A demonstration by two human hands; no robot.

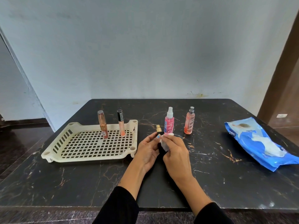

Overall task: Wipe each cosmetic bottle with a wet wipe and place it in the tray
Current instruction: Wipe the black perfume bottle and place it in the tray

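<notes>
My left hand [148, 151] grips a small black bottle with a gold cap [158, 128] just above the table, right of the tray. Against that bottle my right hand [177, 152] presses a white wet wipe [164, 145]. Most of the bottle's body is hidden between my hands. The cream perforated tray [53, 152] lies at left with two slim tubes standing at its far side: a rose-gold one [102, 125] and a black-capped peach one [121, 123]. A pink spray bottle [169, 121] and an orange spray bottle [189, 121] stand on the table behind my hands.
A blue pack of wet wipes [258, 143] lies at the right of the black marble table [80, 183], a wipe sticking out of its opening. A pale wall runs behind the table's far edge. A brown door frame stands at far right.
</notes>
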